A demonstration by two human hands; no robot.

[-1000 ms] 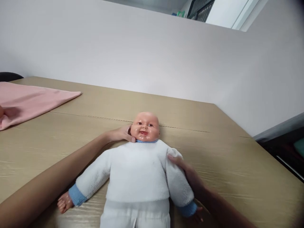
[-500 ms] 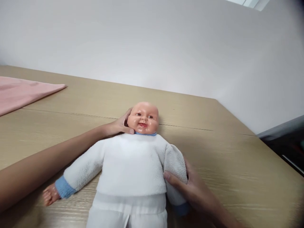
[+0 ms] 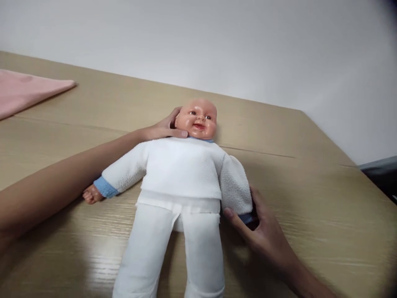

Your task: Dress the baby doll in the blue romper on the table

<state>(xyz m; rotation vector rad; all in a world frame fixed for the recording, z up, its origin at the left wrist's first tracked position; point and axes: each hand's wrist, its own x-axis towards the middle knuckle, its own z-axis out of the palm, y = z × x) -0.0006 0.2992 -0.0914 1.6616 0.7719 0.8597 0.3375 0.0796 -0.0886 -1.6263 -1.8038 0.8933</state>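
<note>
In the head view, a doll [image 3: 182, 174] in white clothes is lying on its back in the middle of the worktop [image 3: 310, 207]. The left hand [image 3: 164, 129] is cupping the doll's head from the side. The right hand [image 3: 263, 231] is closing its grip around the doll's sleeve end. A pink cloth [image 3: 27, 91] is lying at the far left edge.

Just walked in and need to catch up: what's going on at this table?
A person has a baby doll lying face up on a wooden table. The left hand cups the side of the doll's head, thumb under the chin. The right hand grips the cuff end of the doll's white sleeve, by its hip. The doll wears a white fleece top and white trousers. A pink cloth lies at the table's far left.
</note>
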